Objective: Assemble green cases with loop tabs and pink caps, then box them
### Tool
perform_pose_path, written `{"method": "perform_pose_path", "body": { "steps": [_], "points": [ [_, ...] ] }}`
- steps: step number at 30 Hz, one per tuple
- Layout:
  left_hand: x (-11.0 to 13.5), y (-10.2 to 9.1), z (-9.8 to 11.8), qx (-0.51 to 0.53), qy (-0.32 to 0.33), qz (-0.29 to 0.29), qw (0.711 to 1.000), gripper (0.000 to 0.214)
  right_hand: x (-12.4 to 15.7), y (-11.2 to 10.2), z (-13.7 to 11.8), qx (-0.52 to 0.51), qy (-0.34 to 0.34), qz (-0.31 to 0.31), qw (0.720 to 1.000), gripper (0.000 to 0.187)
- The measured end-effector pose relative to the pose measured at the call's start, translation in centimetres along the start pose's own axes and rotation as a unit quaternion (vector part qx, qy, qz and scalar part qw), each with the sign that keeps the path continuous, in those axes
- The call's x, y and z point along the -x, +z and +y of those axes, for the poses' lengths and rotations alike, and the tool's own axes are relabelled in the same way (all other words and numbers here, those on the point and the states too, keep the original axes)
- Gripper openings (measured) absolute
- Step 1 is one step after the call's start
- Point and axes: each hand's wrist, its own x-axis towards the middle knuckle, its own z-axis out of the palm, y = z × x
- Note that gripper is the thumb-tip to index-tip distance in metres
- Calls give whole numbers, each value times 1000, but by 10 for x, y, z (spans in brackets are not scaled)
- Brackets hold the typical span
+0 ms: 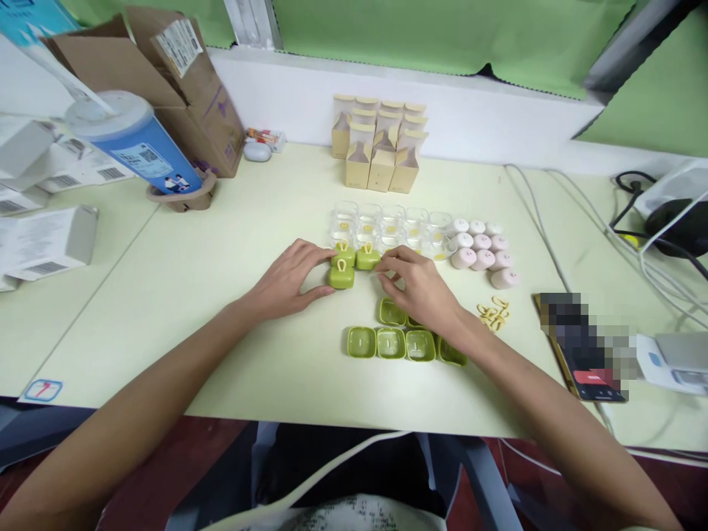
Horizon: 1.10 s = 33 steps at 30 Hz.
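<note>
So, poster one asking: what's each hand on, and what's the stuff made of?

Poster two: The left hand lies nearly flat with its fingers stretched out. Thumb and fingertips touch a cluster of three closed green cases mid-table, and it's clamped on nothing. The right hand has its fingers curled, tips at the right side of that cluster. Can't tell if it's pinching anything. The cases are squarish matte plastic with rounded corners, each with a yellow tab on top.

Poster one: And around them?

Poster two: Open green trays sit in a row under the right wrist, and clear glossy boxes are right behind the cases. Smooth pink pods are beside those, then loose yellow loops (a small heap). Kraft cartons stand at the back. The blue lidded cup has a QR label and the white boxes carry barcodes, but the print's too small to read. The table is bare left of the left hand down to its near edge. Cables and a pixelated dark device crowd the right.
</note>
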Motion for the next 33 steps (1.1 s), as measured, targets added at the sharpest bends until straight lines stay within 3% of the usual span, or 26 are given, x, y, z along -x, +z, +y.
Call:
{"method": "perform_pose_path", "body": {
  "steps": [5, 8, 10, 13, 16, 18, 21, 24, 28, 30, 33],
  "points": [
    [0, -3, 1, -11, 1, -3, 1000, 64, 1, 7, -2, -4, -8, -6, 1000, 28],
    [0, -4, 1, -20, -4, -13, 1000, 66, 0, 0, -7, -5, 1, -5, 1000, 29],
    [0, -4, 1, -21, -9, -14, 1000, 67, 3, -17, -10, 6, 13, 0, 1000, 26],
    [1, -3, -1, -17, -13, -9, 1000, 67, 26, -60, -6, 78, 44, 0, 996, 22],
    [2, -2, -2, -16, -19, -2, 1000, 66, 73, -98, 14, 203, 130, 2, 970, 21],
    [1, -2, -1, -20, -18, 28, 999, 63, 107, -107, 33, 276, 189, -14, 942, 30],
    [0, -5, 9, -34, 16, 126, 991, 47, 142, -95, 53, 263, 206, -52, 941, 49],
    [2, -6, 30, -15, 107, 183, 977, 31, 150, -75, 57, 208, 199, -19, 957, 45],
    [8, 2, 60, -5, 232, 119, 965, 44, 141, -67, 48, 154, 218, 14, 964, 28],
    [11, 7, 71, -40, 247, 65, 966, 58, 137, -69, 46, 139, 218, 23, 966, 23],
    [12, 13, 78, -62, 228, 13, 972, 53, 133, -73, 47, 117, 208, 40, 970, 21]
  ]
}}
